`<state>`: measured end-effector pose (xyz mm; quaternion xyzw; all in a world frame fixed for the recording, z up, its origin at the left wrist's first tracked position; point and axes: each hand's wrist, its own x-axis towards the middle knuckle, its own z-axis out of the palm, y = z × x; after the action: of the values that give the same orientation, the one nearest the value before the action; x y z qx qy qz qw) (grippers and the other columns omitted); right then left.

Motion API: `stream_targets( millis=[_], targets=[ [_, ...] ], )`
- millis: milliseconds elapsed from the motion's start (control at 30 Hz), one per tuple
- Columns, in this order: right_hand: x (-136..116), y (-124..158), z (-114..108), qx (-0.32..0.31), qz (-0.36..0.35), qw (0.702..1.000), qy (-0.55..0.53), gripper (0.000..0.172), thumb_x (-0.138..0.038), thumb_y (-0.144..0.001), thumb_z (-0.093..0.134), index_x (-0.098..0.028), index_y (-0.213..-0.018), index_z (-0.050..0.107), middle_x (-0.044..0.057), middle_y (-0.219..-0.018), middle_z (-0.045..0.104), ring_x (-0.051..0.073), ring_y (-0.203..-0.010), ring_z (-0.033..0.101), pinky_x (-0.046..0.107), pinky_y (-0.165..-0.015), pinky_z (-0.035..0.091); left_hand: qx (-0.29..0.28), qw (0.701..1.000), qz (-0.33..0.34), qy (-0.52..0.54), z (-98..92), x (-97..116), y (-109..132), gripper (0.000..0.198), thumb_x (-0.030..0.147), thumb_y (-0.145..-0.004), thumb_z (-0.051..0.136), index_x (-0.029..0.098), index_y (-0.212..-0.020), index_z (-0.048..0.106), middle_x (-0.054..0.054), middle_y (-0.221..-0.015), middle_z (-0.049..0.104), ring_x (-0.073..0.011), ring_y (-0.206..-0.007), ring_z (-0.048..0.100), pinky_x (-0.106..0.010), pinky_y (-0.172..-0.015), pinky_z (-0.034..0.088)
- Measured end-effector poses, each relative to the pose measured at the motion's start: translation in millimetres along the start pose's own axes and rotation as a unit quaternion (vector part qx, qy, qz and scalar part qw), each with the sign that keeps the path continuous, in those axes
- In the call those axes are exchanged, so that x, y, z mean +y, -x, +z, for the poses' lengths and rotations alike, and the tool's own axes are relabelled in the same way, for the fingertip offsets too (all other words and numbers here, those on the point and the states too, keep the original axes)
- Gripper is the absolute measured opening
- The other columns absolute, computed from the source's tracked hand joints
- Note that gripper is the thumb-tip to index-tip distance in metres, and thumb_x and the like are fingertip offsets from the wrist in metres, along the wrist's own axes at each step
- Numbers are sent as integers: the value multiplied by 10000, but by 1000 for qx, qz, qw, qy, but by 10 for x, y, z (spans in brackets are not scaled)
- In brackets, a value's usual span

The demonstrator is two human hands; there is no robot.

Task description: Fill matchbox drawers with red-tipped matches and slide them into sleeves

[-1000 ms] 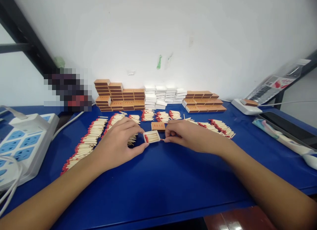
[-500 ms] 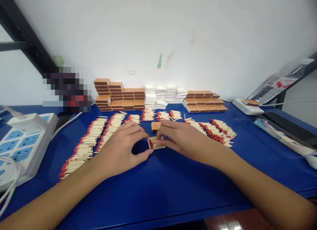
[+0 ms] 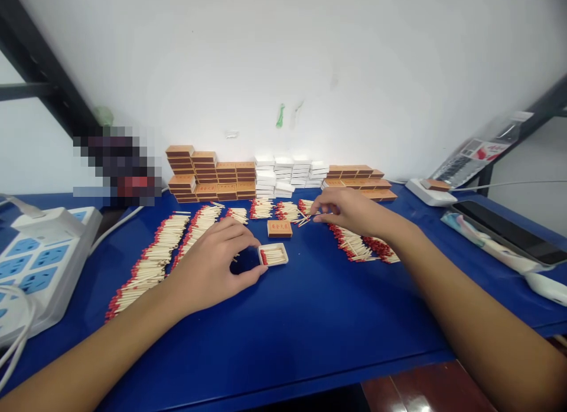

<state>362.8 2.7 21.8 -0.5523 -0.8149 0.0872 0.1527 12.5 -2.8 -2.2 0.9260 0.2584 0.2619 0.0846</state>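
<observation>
A white matchbox tray (image 3: 283,260) lies on the blue table with several red-headed matches (image 3: 273,256) inside. My left hand (image 3: 221,261) steadies its left end, forefinger at the far corner and thumb at the near one. Behind the tray is an orange-brown matchbox sleeve (image 3: 279,229). To the right, my right hand (image 3: 343,210) hovers at a small pile of loose matches (image 3: 305,208); thumb and fingertips are slightly apart, and nothing shows between them. More match piles (image 3: 352,243) lie beneath and beside that hand, partly hidden by it.
Long rows of matches (image 3: 148,255) run down the left. Along the wall stand stacked brown matchboxes (image 3: 225,181) and white trays (image 3: 274,172). A power strip (image 3: 48,264) sits at left; a phone (image 3: 509,229) and a plastic bottle (image 3: 478,149) are at right.
My right hand has left the tray and moved right and back to a loose match pile. The matches in the tray are uncovered. My left hand stays at the tray.
</observation>
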Motion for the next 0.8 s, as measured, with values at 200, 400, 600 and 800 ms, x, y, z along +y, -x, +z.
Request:
stream_targets(
  millis=[200, 400, 600, 800],
  targets=[
    [-114, -31, 130, -22, -39, 998, -47, 196, -343, -1009, 655, -232, -1070, 803, 63, -988, 671, 196, -802, 611, 334, -748, 441, -2, 1000, 3, 6, 6, -14, -8, 193, 380, -981, 745, 228, -1097, 770, -78, -1054, 774, -287, -1086, 679, -508, -1058, 556],
    [-103, -63, 187, -35, -23, 998, -43, 206, -360, -1017, 613, -210, -951, 738, 69, -965, 655, 208, -829, 590, 327, -743, 434, -2, 1000, 6, 6, 9, -11, -7, 205, 394, -994, 737, 216, -1092, 765, -76, -1045, 774, -279, -1076, 677, -512, -1072, 548],
    [-205, -21, 193, -36, -14, 998, -43, 240, -384, -1064, 547, -219, -934, 664, 73, -995, 651, 210, -829, 594, 337, -741, 446, 1, 1000, 7, 12, 7, -5, -9, 189, 378, -993, 738, 224, -1099, 766, -70, -1047, 782, -275, -1072, 683, -492, -1039, 562],
    [-661, 101, 185, 35, -54, 994, -86, 161, -326, -1090, 561, -234, -1022, 674, 70, -1034, 664, 218, -899, 615, 342, -773, 469, 14, 1000, -2, -3, 27, 9, -6, 187, 366, -982, 754, 218, -1096, 764, -72, -1043, 772, -283, -1083, 669, -499, -1027, 556]
  ],
)
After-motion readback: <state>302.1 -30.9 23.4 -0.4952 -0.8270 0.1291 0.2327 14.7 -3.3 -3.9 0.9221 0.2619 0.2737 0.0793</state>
